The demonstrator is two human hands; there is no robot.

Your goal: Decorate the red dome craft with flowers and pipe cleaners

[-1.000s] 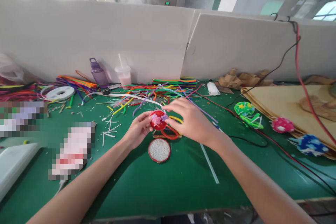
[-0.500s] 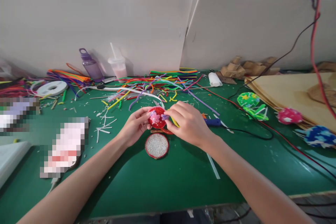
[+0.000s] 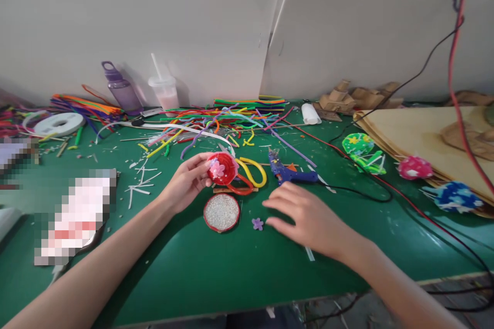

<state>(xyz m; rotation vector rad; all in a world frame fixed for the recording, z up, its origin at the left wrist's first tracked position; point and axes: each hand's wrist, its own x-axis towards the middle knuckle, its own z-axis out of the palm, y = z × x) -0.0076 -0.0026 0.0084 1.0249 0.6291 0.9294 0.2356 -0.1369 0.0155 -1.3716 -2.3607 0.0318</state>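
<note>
My left hand pinches the edge of a small round red pipe-cleaner piece, which has a pink flower and a bit of lilac on its face. My right hand is open, fingers apart, low over the table. Just left of its fingertips a small purple flower lies on the green surface. A shallow round dish of white beads with a red rim sits below the red piece. Scissors with yellow and orange handles lie behind, partly hidden by the red piece.
A blue glue gun lies beyond my right hand, its cord running right. Pipe cleaners spread along the back, near a purple bottle and a drink cup. Green, pink and blue pieces stand at right beside cardboard.
My right hand has left the red piece and moved down and right, its fingers opened. The purple flower it held now lies on the table. My left hand keeps its hold.
</note>
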